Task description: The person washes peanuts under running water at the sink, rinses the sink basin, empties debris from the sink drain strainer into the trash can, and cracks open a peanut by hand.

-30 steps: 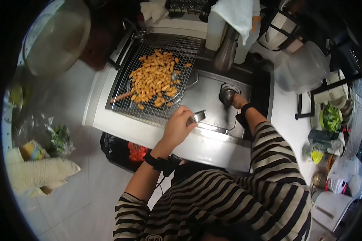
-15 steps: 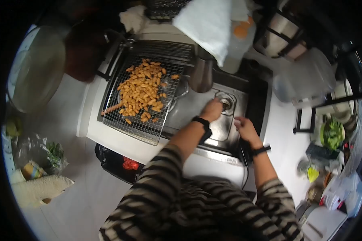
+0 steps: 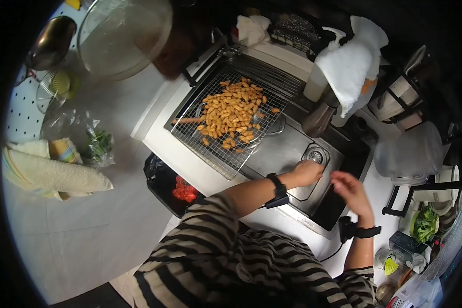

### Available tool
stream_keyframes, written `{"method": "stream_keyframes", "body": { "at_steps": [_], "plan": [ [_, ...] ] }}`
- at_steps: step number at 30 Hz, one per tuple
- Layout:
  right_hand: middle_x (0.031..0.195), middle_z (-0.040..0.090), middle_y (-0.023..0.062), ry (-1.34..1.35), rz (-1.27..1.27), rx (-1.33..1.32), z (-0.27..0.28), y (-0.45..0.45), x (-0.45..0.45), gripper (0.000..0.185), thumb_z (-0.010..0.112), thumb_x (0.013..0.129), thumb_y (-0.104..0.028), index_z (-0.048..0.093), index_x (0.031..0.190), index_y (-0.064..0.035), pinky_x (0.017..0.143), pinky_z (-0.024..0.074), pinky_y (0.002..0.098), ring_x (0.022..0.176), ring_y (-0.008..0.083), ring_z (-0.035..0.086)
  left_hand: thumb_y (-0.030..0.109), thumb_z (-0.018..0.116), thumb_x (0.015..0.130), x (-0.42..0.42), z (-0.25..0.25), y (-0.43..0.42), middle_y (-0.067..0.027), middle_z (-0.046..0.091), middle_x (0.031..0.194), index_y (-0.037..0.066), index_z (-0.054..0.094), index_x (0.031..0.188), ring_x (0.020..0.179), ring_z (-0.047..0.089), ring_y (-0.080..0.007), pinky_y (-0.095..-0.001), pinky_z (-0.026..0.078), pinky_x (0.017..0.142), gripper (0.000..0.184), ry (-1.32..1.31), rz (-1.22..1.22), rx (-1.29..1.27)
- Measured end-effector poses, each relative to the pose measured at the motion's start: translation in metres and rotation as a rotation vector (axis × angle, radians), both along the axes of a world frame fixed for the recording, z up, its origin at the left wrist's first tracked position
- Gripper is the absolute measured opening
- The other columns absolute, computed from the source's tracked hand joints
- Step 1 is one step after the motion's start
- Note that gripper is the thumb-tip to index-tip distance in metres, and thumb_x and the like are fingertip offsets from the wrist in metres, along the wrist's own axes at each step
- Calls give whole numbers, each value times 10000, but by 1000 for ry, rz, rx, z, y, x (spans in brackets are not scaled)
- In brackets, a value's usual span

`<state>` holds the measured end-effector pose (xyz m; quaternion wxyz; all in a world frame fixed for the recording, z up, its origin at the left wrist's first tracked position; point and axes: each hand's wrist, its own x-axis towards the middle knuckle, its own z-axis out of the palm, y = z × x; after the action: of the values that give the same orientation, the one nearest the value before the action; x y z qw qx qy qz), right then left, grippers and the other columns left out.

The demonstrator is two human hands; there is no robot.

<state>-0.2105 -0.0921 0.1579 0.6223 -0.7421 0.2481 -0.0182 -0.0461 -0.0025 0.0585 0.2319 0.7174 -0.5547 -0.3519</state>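
My left hand (image 3: 308, 173) hangs over the sink (image 3: 277, 154), close to the round drain strainer (image 3: 314, 154). Its fingers are curled closed, and whatever may be inside them is hidden. To its right, above the sink's edge, my right hand (image 3: 350, 191) is raised, slightly blurred, with its fingers apart and nothing seen in them. Across the left part of the sink lies a wire rack (image 3: 218, 163) carrying a pile of peanuts in the shell (image 3: 233, 110). A wooden handle (image 3: 187, 120) shows under the rack's mesh.
Behind the sink stand a pump bottle (image 3: 315, 84), a white cloth (image 3: 346, 72) and a brown bottle (image 3: 319, 120). A clear plastic container (image 3: 408, 154) sits at right, near leafy greens (image 3: 425, 224). Below the counter's left side is a black bin (image 3: 159, 182) with red contents.
The view has turned, shifting the scene. My left hand has drawn back from beside the drain strainer towards me. My right hand has lifted away, its fingers spreading.
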Motion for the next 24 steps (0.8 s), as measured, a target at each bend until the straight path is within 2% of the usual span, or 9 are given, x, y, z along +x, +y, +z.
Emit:
{"method": "stream_keyframes", "body": {
  "at_steps": [3, 5, 6, 9, 11, 13, 16, 20, 24],
  "plan": [
    [1111, 555, 122, -402, -44, 322, 47, -1, 22, 438, 534, 866, -295, 445, 1212, -39, 756, 465, 292, 944, 172, 551, 235, 638, 705, 26, 4, 44, -166, 559, 1075, 74, 539, 1098, 1006, 537, -308, -375, 442, 833, 436, 28, 32, -293],
    [1026, 597, 129, -791, -78, 846, -23, -18, 35, 440, 474, 885, -335, 447, 1194, -23, 683, 483, 289, 863, 176, 584, 232, 632, 727, 43, -6, 79, -151, 510, 1163, 83, 489, 1167, 1075, 495, -281, -354, 418, 873, 486, -293, -69, -391],
    [981, 618, 132, -204, -117, 736, -42, -12, 58, 416, 490, 860, -318, 474, 1188, -64, 675, 484, 350, 835, 209, 596, 225, 629, 738, 46, -8, 104, -144, 481, 1202, 88, 461, 1198, 1108, 470, -267, -343, 403, 893, 508, -583, -174, -339],
    [1008, 614, 143, 287, 320, -1280, -103, 42, 49, 248, 612, 767, -186, 626, 951, -21, 886, 404, 347, 1060, 253, 524, 211, 619, 761, 63, 21, 133, -143, 533, 1118, 83, 499, 1150, 1029, 525, -240, -332, 433, 836, 426, -580, -249, -345],
    [928, 633, 130, 50, 16, -353, -49, 59, 69, 206, 581, 803, -177, 628, 900, -2, 826, 430, 320, 966, 209, 568, 206, 606, 775, 82, 72, 141, -138, 602, 923, 70, 569, 1023, 846, 593, -236, -334, 472, 714, 286, -279, -22, -245],
    [710, 615, 74, 17, -27, -225, -17, 57, 70, 158, 512, 848, -131, 574, 818, 11, 680, 452, 262, 717, 128, 579, 169, 572, 795, 119, 78, 160, -112, 593, 581, 56, 616, 794, 520, 590, -236, -345, 467, 511, 122, -334, 267, -500],
    [715, 546, 34, -105, -207, -400, -8, 70, 84, 58, 540, 813, -59, 517, 794, -10, 638, 444, 250, 711, 114, 525, 191, 522, 842, 192, 55, 175, -172, 465, 1229, 92, 555, 1079, 1174, 413, -320, -442, 358, 962, 259, -758, 324, -496],
    [952, 550, 120, -107, -208, -527, -19, 112, 134, 229, 598, 753, -63, 530, 971, -38, 767, 440, 313, 870, 235, 543, 445, 336, 900, 254, 23, 178, -54, 145, 1448, 186, 266, 1365, 1342, 41, -269, -495, 70, 1064, 537, -853, 307, -125],
    [1181, 491, 159, -364, 6, -946, -22, 144, 229, 334, 595, 771, -123, 524, 1090, -54, 966, 322, 409, 1159, 353, 390, 446, 335, 899, 275, -7, 182, -89, 170, 1437, 180, 205, 1383, 1336, 81, -294, -500, 128, 1051, 567, -778, 287, -121]
  ]
}}
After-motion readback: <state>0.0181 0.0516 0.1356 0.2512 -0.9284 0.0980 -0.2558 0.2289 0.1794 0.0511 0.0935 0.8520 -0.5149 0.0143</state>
